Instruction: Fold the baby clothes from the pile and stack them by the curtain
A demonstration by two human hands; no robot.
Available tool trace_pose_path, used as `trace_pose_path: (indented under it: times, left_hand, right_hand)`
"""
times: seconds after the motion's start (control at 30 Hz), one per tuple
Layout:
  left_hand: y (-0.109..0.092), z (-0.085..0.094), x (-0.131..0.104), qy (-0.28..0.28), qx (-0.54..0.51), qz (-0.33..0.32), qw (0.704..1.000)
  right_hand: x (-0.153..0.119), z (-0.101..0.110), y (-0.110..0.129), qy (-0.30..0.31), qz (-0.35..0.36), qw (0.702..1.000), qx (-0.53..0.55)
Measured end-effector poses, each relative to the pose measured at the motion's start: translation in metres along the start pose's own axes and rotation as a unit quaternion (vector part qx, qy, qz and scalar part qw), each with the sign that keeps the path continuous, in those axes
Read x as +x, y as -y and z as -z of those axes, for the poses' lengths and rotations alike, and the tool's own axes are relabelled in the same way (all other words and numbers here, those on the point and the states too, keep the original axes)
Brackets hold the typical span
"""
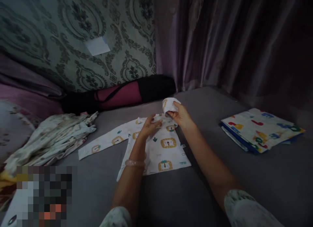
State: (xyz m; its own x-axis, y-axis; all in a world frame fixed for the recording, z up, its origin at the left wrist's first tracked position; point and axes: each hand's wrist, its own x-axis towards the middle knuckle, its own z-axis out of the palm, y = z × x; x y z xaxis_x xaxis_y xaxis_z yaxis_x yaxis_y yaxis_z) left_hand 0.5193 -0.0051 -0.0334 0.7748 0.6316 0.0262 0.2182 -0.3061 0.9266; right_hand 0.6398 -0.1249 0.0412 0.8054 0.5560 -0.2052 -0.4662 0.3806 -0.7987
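A small white long-sleeved shirt printed with yellow lion faces and green leaves is spread out on the grey bed sheet. One sleeve stretches out flat to the left. Near the collar on the right side, my right hand pinches the other sleeve, its cuff end raised off the bed and bent over. My left hand hovers over or rests on the upper chest of the shirt, fingers apart; whether it touches the cloth I cannot tell. A pale bracelet circles my left wrist.
Folded colourful cloths lie stacked on the right. A loose heap of pale clothes is on the left. A long black and maroon bag lies along the patterned wall, and purple curtains hang behind. The lower left corner is pixelated.
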Motion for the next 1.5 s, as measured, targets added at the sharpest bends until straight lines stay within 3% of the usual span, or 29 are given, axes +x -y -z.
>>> trace_pose_path:
  times: [0.07,0.13,0.2,0.27,0.4,0.53,0.63,0.7,0.77,0.87,0.97,1.07,1.27,1.4,1.5]
  left_hand:
    - [0.004,0.018,-0.014,-0.047,-0.169,0.080,0.981]
    - [0.006,0.033,-0.023,-0.080,-0.269,0.125,0.952]
    - [0.006,0.043,-0.027,-0.088,-0.315,0.144,0.934]
    - [0.007,0.046,-0.027,-0.088,-0.331,0.139,0.929]
    - [0.012,0.041,-0.025,-0.133,-0.319,0.125,0.930]
    - [0.019,0.041,-0.025,-0.168,-0.294,0.125,0.933]
    - [0.022,0.046,-0.022,-0.183,-0.288,0.110,0.934]
    - [0.024,0.049,-0.019,-0.190,-0.277,0.104,0.936]
    - [0.027,0.051,-0.016,-0.199,-0.266,0.101,0.938]
    - [0.033,0.053,-0.013,-0.221,-0.259,0.098,0.935]
    - [0.040,0.055,-0.010,-0.249,-0.253,0.094,0.930]
    - [0.043,0.058,-0.011,-0.269,-0.225,0.080,0.933]
    - [0.041,0.061,-0.017,-0.281,-0.071,0.026,0.957]
    - [0.049,0.063,-0.015,-0.286,0.060,-0.046,0.955]
    - [0.058,0.065,-0.011,-0.271,0.117,-0.041,0.955]
  right_hand:
    - [-0.009,-0.011,-0.016,0.064,0.008,0.997,-0.044]
    - [-0.019,-0.019,-0.031,0.169,-0.009,0.976,-0.135]
    - [-0.027,-0.023,-0.041,0.261,-0.040,0.935,-0.239]
    - [-0.028,-0.021,-0.041,0.288,-0.052,0.900,-0.323]
    - [-0.010,-0.001,-0.016,0.234,-0.016,0.890,-0.391]
    - [0.015,0.030,0.009,0.142,0.024,0.936,-0.321]
    - [0.029,0.046,0.005,0.067,0.029,0.965,-0.253]
    - [0.034,0.049,-0.007,0.028,0.041,0.959,-0.280]
    - [0.037,0.047,-0.023,0.010,0.068,0.922,-0.380]
    - [0.032,0.042,-0.045,0.062,0.129,0.813,-0.564]
    - [0.022,0.038,-0.060,0.135,0.181,0.699,-0.679]
    - [0.013,0.038,-0.068,0.167,0.183,0.628,-0.738]
    - [0.008,0.039,-0.078,0.167,0.185,0.569,-0.784]
    - [0.006,0.039,-0.080,0.156,0.190,0.564,-0.788]
    - [0.005,0.039,-0.080,0.151,0.193,0.562,-0.790]
